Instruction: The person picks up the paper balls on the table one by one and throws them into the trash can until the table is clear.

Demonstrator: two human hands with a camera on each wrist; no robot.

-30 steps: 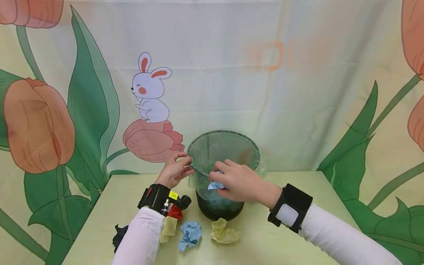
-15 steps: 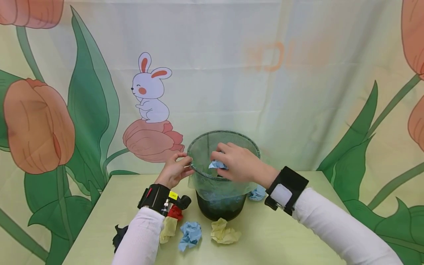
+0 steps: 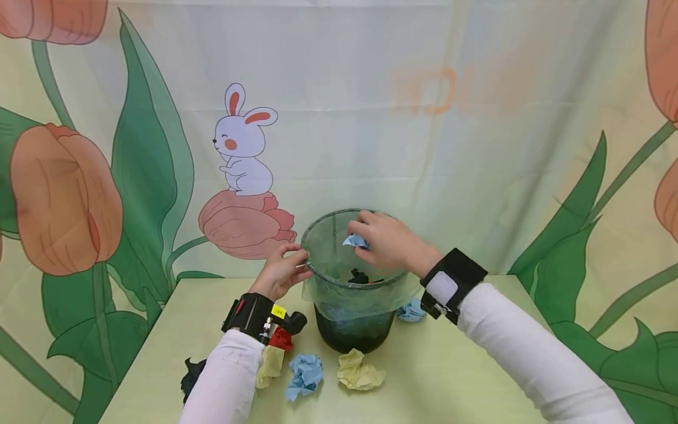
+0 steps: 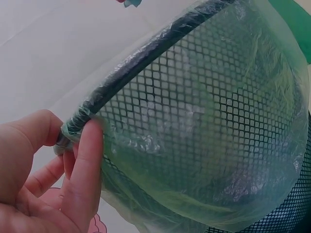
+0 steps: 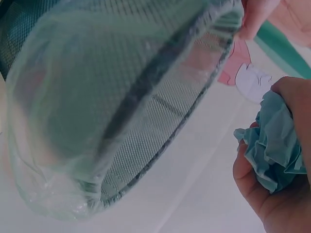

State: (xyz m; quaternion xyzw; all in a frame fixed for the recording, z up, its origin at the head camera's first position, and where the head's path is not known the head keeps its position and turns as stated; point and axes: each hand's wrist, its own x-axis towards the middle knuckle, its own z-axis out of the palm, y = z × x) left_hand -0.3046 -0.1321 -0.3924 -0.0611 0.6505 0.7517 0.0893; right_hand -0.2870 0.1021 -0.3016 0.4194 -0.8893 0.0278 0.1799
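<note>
A black mesh waste bin [image 3: 352, 334] stands on the table, lined with a thin green plastic bag [image 3: 331, 297] folded over its rim. My left hand [image 3: 281, 272] pinches the bagged rim [image 4: 141, 63] at the left side, thumb and fingers on either side of it in the left wrist view. Over the bin's opening, my right hand [image 3: 389, 240] grips a crumpled blue paper ball [image 5: 274, 141], its fingers curled round it. Dark crumpled scraps [image 3: 360, 277] show inside the bin, mostly hidden by the rim and bag.
In front of the bin lie a yellow paper ball [image 3: 360, 371], a blue one [image 3: 305, 375], another yellow one [image 3: 270, 366] and a red one [image 3: 282, 338]. A black one [image 3: 190, 377] is partly behind the left sleeve. Another blue ball [image 3: 412, 310] sits right of the bin.
My right hand has risen with the blue paper ball from the bin's front to above its opening. The blue ball at the bin's right has come into view. My left hand stays at the rim.
</note>
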